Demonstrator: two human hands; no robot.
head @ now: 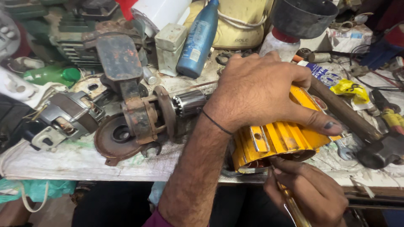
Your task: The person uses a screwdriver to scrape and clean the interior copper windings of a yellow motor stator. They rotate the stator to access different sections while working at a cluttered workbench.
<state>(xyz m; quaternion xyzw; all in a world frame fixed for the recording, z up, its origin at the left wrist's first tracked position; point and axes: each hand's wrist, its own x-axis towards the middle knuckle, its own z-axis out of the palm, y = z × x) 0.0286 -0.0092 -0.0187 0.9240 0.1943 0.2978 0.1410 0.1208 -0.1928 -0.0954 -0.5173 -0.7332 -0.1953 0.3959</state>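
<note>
Both hands work on one yellow motor housing (pixel 280 136), which lies on its side at the front edge of the workbench (pixel 75 162), its open end turned toward the person. The left hand (pixel 261 90) is laid over the top of this ribbed housing and grips it, with the fingers spread across the far side and the thumb stretched along the right end. A thin black band (pixel 216 122) goes around the left wrist. The right hand (pixel 309 189) is below the housing, closed around a slim tool with a yellowish handle (pixel 292 206); the tip of this tool goes up to the lower rim of the open end, but I cannot tell exactly what it touches there. Just left of the housing a rusty pump part (pixel 139 113) stands on the bench, with a small armature (pixel 188 103) pointing out of it toward the left hand. Further left lies a grey motor core with copper windings (pixel 69 115). Behind the hands a blue bottle (pixel 198 40) leans among other things, and a green bottle (pixel 52 75) lies at the far left. To the right of the housing a hammer with a brown wooden handle (pixel 343 111) rests on the bench, near a wrench (pixel 345 151) and a piece of yellow wrapping (pixel 349 89).
</note>
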